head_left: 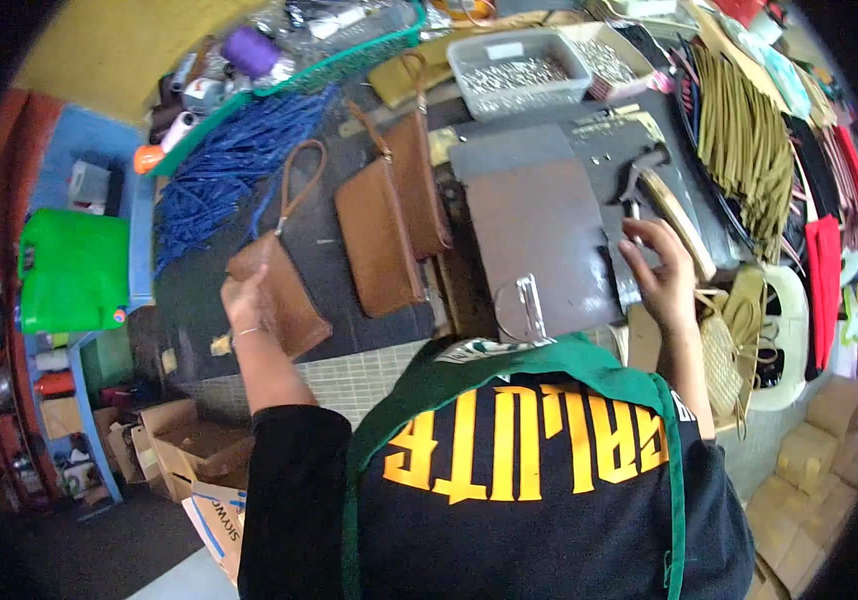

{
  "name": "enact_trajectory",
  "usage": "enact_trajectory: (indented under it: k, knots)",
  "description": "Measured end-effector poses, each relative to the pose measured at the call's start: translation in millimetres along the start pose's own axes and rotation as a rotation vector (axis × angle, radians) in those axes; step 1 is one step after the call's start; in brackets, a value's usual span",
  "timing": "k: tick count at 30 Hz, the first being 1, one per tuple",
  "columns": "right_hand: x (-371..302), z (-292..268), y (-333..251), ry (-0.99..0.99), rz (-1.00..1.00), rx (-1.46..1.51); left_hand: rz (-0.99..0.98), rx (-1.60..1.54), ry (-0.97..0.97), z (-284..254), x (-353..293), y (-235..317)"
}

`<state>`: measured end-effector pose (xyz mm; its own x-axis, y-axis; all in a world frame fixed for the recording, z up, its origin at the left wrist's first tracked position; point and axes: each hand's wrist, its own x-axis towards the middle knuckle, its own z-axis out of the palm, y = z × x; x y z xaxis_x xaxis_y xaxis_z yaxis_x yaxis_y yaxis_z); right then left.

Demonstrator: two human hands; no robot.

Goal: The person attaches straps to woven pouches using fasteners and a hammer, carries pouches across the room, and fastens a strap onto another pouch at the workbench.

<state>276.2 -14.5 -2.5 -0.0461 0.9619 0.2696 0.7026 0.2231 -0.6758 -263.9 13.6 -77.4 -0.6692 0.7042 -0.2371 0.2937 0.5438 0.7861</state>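
Note:
My left hand [247, 303] grips the left edge of a brown leather wristlet pouch [291, 300], thumb on top; the fingers under it are partly hidden. The pouch lies tilted, its strap loop [299, 190] pointing away. My right hand [665, 278] is curved with thumb and fingers apart, close to the handle of a hammer [637, 180]. Nothing shows between those fingers. Two more brown pouches, a nearer one [377, 240] and a farther one [417, 190], overlap between my hands. A dark brown board [539, 235] with a metal piece [521, 308] on it lies beside them.
Blue strips [229, 165] cover the far left of the dark table. Behind stand a green basket [349, 62] and a clear tub [519, 100] of small metal parts. Right of the hammer are a wooden bar [677, 222] and olive straps [744, 140]. A green container [74, 270] stands left.

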Motion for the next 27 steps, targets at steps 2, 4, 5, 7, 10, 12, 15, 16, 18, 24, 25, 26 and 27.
enact_trajectory:
  k: [2,4,5,7,10,12,15,16,18,24,25,26,27]
  knots:
    - [0,6,-11,-0.028,-0.223,-0.174,0.031,-0.192,-0.085,-17,0,-9]
    - [1,15,-30,-0.132,-0.356,-0.305,0.049,-0.207,-0.084,-16,-18,11]
    - [0,22,-40,-0.184,-0.375,-0.331,0.091,-0.244,-0.139,-24,-27,14]
    - [-4,35,-51,-0.263,-0.369,-0.383,0.189,-0.39,-0.296,-29,-45,32]
    - [-6,42,-61,-0.353,-0.387,-0.388,0.232,-0.639,-0.526,-33,-78,57]
    - [-7,46,-65,-0.386,-0.415,-0.372,0.262,-0.681,-0.569,-23,-97,70]
    - [-8,37,-63,-0.497,-0.441,-0.291,0.191,-0.81,-0.871,2,-108,77]
    - [-9,35,-59,-0.499,-0.445,-0.289,0.148,-0.8,-0.894,13,-115,82]
    - [-11,29,-49,-0.482,-0.445,-0.371,0.136,-0.801,-0.986,33,-124,93]
    - [-5,28,-48,-0.392,-0.389,-0.409,0.084,-0.884,-1.133,42,-119,94]
    - [-3,32,-52,-0.41,-0.387,-0.412,0.083,-0.901,-1.148,42,-120,96]
    - [0,35,-56,-0.413,-0.386,-0.393,0.085,-0.921,-1.156,41,-121,97]
    - [2,40,-55,-0.395,-0.386,-0.401,0.068,-0.935,-1.142,41,-122,96]
